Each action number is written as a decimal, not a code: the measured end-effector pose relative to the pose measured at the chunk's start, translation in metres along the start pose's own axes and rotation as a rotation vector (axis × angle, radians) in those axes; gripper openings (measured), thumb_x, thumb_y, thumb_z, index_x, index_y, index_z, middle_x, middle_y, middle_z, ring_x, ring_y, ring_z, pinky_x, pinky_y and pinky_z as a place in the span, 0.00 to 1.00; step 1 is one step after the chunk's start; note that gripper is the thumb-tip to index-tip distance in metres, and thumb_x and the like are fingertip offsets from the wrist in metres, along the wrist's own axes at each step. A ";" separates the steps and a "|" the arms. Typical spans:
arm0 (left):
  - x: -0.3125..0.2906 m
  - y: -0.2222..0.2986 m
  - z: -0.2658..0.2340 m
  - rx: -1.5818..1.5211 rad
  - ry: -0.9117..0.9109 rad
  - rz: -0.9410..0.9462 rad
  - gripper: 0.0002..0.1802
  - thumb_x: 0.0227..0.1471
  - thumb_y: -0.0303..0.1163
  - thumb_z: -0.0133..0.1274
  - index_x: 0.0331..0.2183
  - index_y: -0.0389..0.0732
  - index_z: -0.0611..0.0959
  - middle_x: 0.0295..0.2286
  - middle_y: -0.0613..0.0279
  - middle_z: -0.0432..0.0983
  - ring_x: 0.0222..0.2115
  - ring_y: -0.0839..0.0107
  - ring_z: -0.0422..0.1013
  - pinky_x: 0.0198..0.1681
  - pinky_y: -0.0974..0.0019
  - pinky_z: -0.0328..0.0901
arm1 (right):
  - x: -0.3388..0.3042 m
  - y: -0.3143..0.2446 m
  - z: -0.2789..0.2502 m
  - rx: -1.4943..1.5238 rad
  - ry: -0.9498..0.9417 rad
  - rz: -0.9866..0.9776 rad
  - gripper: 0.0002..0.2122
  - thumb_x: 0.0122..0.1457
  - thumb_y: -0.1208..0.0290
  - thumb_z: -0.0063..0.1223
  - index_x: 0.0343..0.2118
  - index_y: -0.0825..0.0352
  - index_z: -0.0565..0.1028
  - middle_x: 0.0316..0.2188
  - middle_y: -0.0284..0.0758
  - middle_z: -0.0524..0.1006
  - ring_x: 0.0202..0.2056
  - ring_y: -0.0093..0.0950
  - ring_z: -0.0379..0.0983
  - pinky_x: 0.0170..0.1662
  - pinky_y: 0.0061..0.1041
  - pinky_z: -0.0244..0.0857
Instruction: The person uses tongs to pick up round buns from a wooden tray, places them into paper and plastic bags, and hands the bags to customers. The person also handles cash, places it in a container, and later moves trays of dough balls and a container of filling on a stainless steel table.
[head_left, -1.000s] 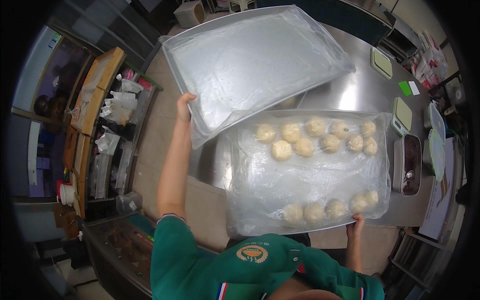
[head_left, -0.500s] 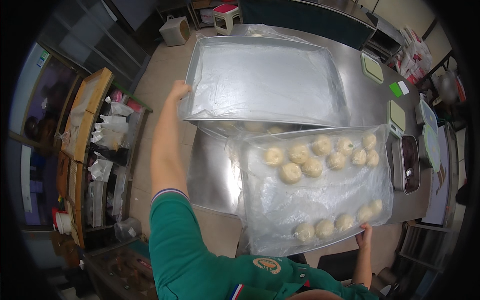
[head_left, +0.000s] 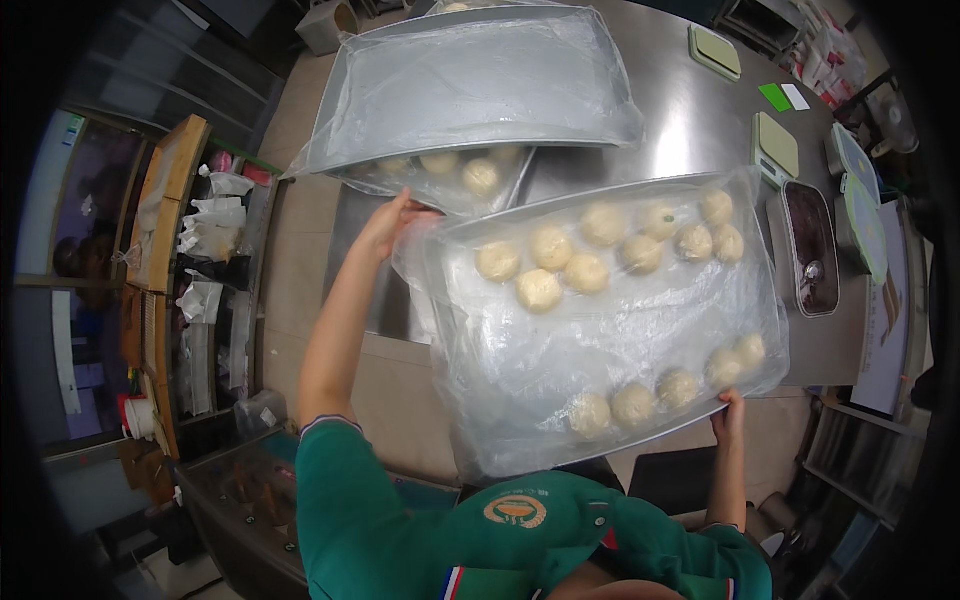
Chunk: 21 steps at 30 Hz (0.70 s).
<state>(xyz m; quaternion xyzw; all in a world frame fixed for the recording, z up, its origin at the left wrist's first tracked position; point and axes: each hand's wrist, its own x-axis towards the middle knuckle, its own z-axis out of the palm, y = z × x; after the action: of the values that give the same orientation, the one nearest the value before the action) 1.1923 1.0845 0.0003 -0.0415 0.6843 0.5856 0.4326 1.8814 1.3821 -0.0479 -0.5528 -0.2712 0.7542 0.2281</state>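
A metal tray (head_left: 520,370) with clear plastic film over it tilts in front of me, partly past the table's near edge. Pale round dough balls (head_left: 540,290) sit beneath the film in a far group and a near row. My right hand (head_left: 731,418) grips the tray's near right edge, fingers curled under it. At the far left corner is my left hand (head_left: 392,228), fingers stretched toward the film-covered rim and apparently touching it. Beyond lies a second film-lined tray (head_left: 480,85) without dough, resting over another tray whose dough balls (head_left: 480,176) peek out below it.
A steel table (head_left: 650,110) supports the trays. Along its right side stand two pale green scales (head_left: 776,148), (head_left: 714,52), a metal pan of dark filling (head_left: 808,240) with a spoon, and green-lidded containers (head_left: 862,225). A wooden-framed shelf (head_left: 165,215) with bags stands left.
My left hand has let go of the far tray, now lying farther back and left, and come to the near tray's corner. The near tray has shifted left and farther away, still in my right hand.
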 end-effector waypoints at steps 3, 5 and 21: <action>0.017 0.004 0.026 -0.083 -0.071 -0.054 0.27 0.66 0.42 0.35 0.52 0.25 0.66 0.43 0.35 0.73 0.45 0.50 0.73 0.46 0.52 0.72 | 0.001 -0.006 -0.018 -0.040 0.002 -0.030 0.10 0.42 0.76 0.46 0.31 0.69 0.71 0.31 0.33 0.73 0.36 0.29 0.70 0.46 0.29 0.66; 0.027 0.008 0.035 -0.049 0.047 -0.061 0.25 0.66 0.38 0.34 0.51 0.23 0.65 0.44 0.34 0.73 0.47 0.46 0.72 0.48 0.50 0.71 | -0.006 -0.005 -0.015 -0.053 0.105 -0.050 0.15 0.42 0.76 0.45 0.36 0.70 0.71 0.33 0.34 0.73 0.38 0.30 0.71 0.50 0.33 0.65; 0.053 0.050 0.092 0.804 0.328 0.954 0.35 0.54 0.48 0.55 0.53 0.31 0.69 0.49 0.44 0.72 0.50 0.49 0.69 0.50 0.52 0.65 | -0.079 0.086 0.139 -0.373 -0.289 0.365 0.30 0.65 0.47 0.34 0.29 0.75 0.75 0.22 0.44 0.78 0.21 0.31 0.76 0.25 0.24 0.71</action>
<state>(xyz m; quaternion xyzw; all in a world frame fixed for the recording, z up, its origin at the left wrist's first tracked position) 1.1811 1.2015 0.0105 0.3435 0.8508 0.3977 -0.0038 1.7672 1.2451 -0.0145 -0.5117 -0.3309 0.7908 -0.0576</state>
